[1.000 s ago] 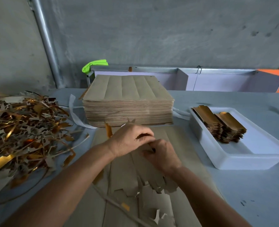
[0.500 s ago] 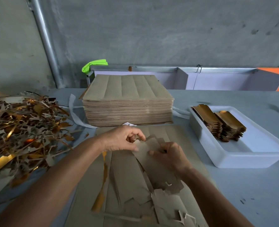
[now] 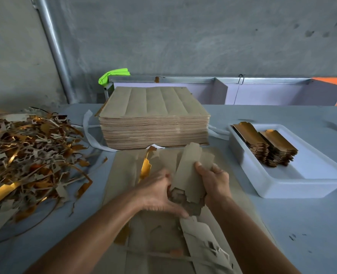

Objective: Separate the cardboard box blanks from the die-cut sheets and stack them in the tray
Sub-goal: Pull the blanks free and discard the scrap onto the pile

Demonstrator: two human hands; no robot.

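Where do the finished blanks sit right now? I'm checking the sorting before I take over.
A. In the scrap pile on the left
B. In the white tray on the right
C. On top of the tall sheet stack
B: two short stacks of gold-faced blanks lie inside the white tray, at its far end.

A green cloth lies beside a metal pipe behind the table.
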